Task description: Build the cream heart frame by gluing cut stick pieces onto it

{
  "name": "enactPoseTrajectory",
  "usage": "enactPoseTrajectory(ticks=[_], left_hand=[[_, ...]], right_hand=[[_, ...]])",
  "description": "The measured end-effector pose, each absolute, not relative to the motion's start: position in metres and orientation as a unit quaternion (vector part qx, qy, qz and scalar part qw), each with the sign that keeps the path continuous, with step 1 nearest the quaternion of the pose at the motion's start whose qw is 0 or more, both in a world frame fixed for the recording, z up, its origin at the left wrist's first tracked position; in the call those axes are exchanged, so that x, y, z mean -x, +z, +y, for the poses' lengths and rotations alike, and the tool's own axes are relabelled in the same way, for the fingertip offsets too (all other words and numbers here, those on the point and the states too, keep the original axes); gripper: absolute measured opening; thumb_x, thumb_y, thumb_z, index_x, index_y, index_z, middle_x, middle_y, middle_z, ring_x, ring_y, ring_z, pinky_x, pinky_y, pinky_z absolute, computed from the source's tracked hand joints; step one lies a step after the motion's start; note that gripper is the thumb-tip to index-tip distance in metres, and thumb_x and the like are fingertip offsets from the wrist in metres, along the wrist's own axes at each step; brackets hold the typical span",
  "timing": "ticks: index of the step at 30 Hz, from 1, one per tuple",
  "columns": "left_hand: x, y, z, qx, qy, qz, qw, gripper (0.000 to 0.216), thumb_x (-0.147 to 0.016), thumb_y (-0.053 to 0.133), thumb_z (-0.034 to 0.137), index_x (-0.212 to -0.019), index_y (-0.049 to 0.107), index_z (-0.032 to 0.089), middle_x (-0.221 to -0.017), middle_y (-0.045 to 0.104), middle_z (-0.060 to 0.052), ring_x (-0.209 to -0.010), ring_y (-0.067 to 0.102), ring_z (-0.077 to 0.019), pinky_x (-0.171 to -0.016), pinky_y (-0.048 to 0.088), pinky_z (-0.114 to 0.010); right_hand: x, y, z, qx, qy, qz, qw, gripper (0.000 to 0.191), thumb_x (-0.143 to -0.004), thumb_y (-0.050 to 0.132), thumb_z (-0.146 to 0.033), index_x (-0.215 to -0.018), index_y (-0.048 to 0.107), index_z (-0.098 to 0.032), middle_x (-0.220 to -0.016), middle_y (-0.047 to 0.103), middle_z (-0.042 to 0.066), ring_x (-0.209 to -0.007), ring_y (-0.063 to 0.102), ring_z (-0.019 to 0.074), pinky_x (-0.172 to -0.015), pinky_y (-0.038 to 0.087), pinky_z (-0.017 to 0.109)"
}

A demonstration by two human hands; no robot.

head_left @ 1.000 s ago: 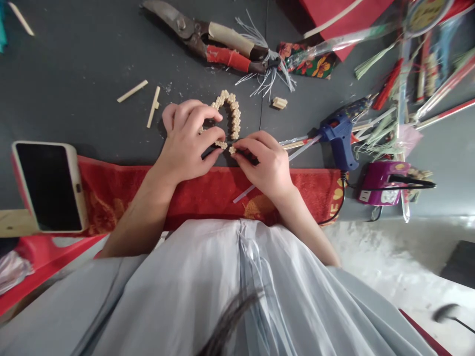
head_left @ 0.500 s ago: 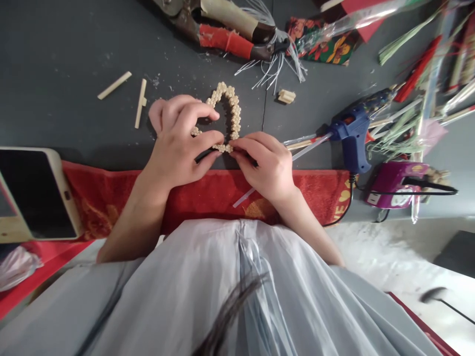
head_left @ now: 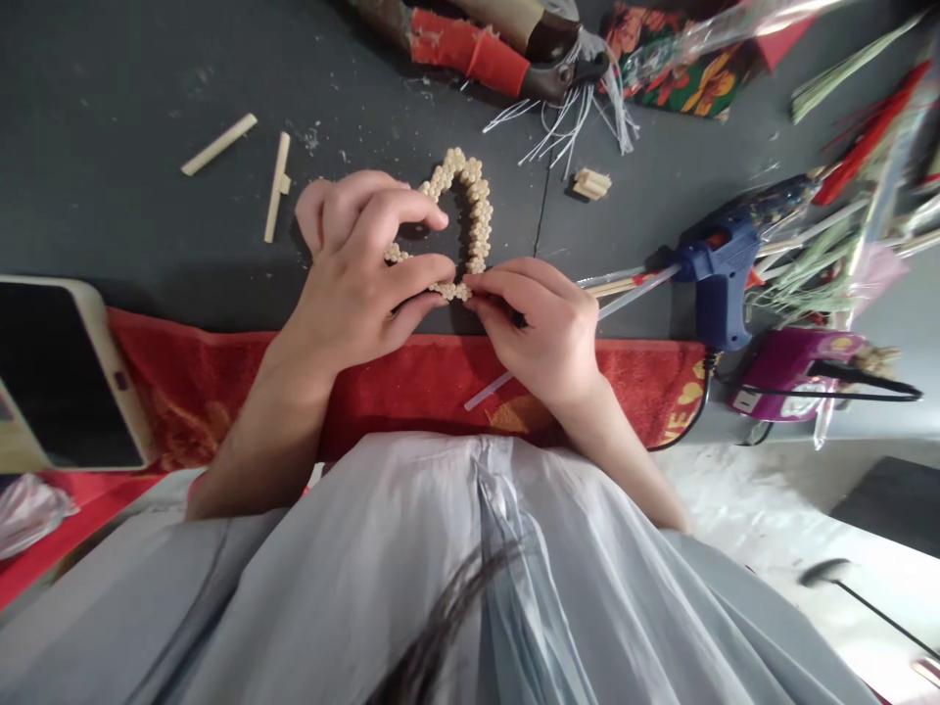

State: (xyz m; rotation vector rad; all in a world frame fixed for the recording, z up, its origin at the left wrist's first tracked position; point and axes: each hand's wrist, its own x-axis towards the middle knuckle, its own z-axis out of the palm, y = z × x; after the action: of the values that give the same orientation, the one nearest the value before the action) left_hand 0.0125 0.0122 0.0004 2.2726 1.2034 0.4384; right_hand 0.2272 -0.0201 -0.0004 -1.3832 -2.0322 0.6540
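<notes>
A ring of small pale flower-shaped pieces [head_left: 481, 217], joined edge to edge, stands between my hands over the dark table. My left hand [head_left: 359, 269] covers its left side; thumb and forefinger pinch the near edge, while the other fingers curl above. At the near right, the fingertips of my right hand [head_left: 547, 318] press together on the same edge. My fingers hide parts of the ring. A short bundle of pale sticks [head_left: 591, 184] glued together lies to the right beyond it.
A blue glue gun [head_left: 724, 279] rests at the right beside a purple power block [head_left: 797, 372]. Pliers with red-wrapped handles [head_left: 470, 54] lie at the back. Two pale sticks [head_left: 218, 144] are at the left, above a phone [head_left: 70, 372]. A red towel [head_left: 411, 382] lines the near edge.
The view has shifted slightly, so the table items sit a little differently in the picture. Both hands keep their pinch on the ring, with hardly any change in grip.
</notes>
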Motion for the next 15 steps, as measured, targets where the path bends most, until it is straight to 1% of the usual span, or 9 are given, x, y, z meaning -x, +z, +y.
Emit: enactPoseTrajectory(ticks=[7,15], left_hand=[[-0.0104,-0.0016,0.0136,-0.838,0.168,0.434,0.283,0.026,-0.098,0.054,0.049,-0.103,0.069,0.028,-0.142,0.055,-0.001,-0.141,0.041,-0.0324,-0.117,0.028,-0.062],[-0.0117,0.0003,0.012,-0.846,0.17,0.439,0.25,0.026,-0.099,0.05,0.051,-0.101,0.069,0.033,-0.139,0.058,0.001,-0.139,0.044,-0.0318,-0.115,0.032,-0.062]], right_hand=[[-0.2274,-0.0003,-0.0183,0.505,0.251,-0.767,0.305,0.018,-0.094,0.057,-0.014,-0.097,0.074,-0.02,-0.094,0.075,0.004,-0.086,0.069,0.0168,-0.077,0.056,0.03],[-0.2269,-0.0001,-0.0187,0.512,0.273,-0.765,0.28,0.02,-0.097,0.052,-0.017,-0.097,0.072,-0.021,-0.094,0.072,0.005,-0.089,0.067,0.0179,-0.08,0.054,0.033]])
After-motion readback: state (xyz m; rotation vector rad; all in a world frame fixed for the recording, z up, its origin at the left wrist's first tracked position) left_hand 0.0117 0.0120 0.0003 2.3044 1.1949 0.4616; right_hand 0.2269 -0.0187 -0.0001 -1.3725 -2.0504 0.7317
